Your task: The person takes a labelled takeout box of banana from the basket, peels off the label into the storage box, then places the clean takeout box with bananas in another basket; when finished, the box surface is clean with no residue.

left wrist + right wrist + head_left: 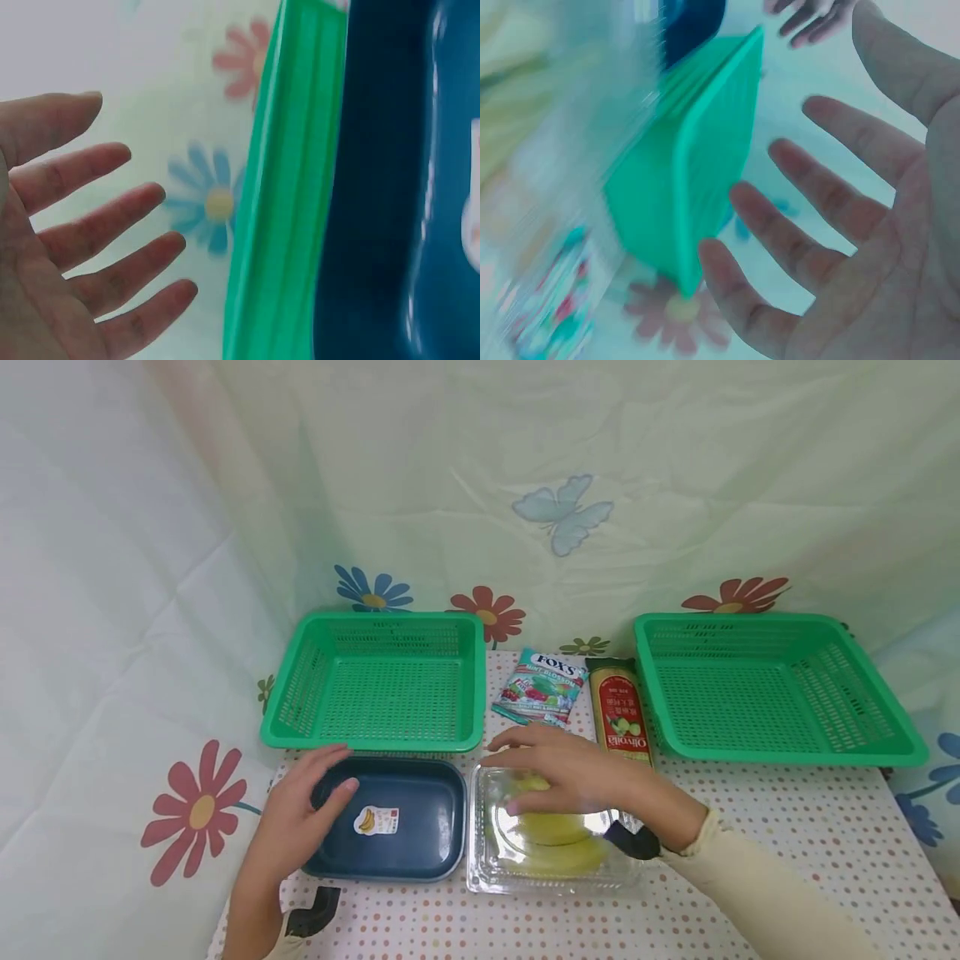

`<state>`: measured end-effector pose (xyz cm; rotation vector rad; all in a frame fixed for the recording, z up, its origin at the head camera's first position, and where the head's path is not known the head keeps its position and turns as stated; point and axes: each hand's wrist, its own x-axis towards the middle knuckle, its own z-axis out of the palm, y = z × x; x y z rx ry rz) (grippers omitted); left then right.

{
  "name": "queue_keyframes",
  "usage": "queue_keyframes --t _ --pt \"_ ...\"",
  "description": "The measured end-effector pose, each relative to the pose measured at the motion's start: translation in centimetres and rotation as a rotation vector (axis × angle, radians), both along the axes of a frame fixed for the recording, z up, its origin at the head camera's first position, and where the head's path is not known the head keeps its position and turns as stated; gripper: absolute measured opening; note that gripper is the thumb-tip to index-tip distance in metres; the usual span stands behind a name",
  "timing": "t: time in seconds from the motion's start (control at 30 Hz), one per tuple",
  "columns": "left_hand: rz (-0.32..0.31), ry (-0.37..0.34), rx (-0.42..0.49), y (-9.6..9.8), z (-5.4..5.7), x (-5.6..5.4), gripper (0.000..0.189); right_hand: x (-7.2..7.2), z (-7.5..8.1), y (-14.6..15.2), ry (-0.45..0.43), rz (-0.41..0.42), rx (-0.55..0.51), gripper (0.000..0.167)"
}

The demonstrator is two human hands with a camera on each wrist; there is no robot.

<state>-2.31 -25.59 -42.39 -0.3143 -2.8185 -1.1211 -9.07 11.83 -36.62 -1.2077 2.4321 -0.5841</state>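
Observation:
My left hand [288, 822] hovers over the left edge of a dark blue tray [431, 839], its fingers spread and nothing in its grasp. A sticker with a banana picture [377, 821] lies on the tray's bottom. To the right, my right hand [562, 768] is above a clear plastic container [480, 868] with yellow bananas [558, 856] inside. In the right wrist view, the fingers [829, 180] are apart and the palm is bare. The right forearm and hand hide the container's far right part.
Behind the tray stands a green basket [386, 697]; another green basket [750, 706] is at the right. Between them lie a Fox's candy bag [542, 687] and a long Olivoilà package [618, 706]. A floral curtain [450, 485] hangs behind the dotted tabletop [720, 810].

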Motion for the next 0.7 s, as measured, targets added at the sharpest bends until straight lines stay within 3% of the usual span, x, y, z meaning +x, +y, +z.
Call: queue_keyframes --t 0.13,0.27,0.43,0.57,0.7 --pt "-0.144 -0.01 -0.018 3.4 0.4 0.2 0.061 1.4 -0.6 4.5 0.12 -0.139 0.029 0.071" --pt "-0.269 -0.074 -0.027 6.3 0.4 0.6 0.078 3.2 -1.6 8.3 0.162 -0.247 0.019 0.086" --pt "-0.339 -0.149 -0.046 8.4 -0.3 0.9 0.097 5.0 -3.7 11.6 0.116 -0.345 0.005 0.105" --pt "-0.403 -0.138 -0.089 9.8 -1.3 1.0 0.11 6.0 -5.8 13.2 0.069 -0.393 -0.022 0.115" --pt "-0.473 -0.125 -0.147 11.1 -2.4 1.0 0.117 7.0 -7.5 13.8 0.008 -0.389 -0.072 0.121"
